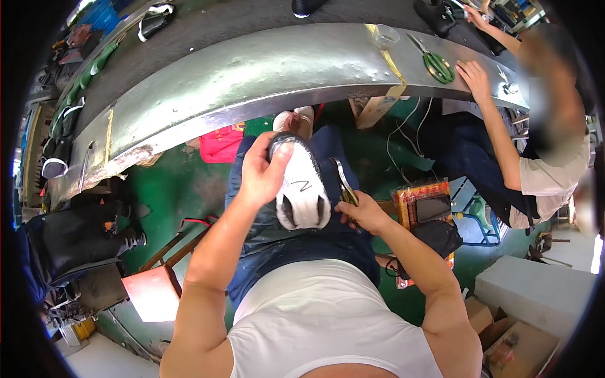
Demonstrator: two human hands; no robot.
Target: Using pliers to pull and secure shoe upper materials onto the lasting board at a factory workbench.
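My left hand [263, 169] grips a white and black shoe [302, 183] by its far end, with the thumb pressed over the black edge. The shoe is held above my lap, its white face with a dark hand-drawn mark turned up. Two dark openings show at its near end. Just right of the shoe, my right hand [362, 213] is closed around the handles of pliers [345, 183]. Their curved metal jaws point away from me and appear apart from the shoe. Part of the handles is hidden in my palm.
A metal-edged workbench [239, 66] curves across ahead, bearing green-handled scissors [435, 66], a clear cup [384, 38] and several shoes. A co-worker's hand [474, 80] rests on its edge at right. A phone [433, 208] lies beside my right arm; a wooden stool [154, 293] stands left.
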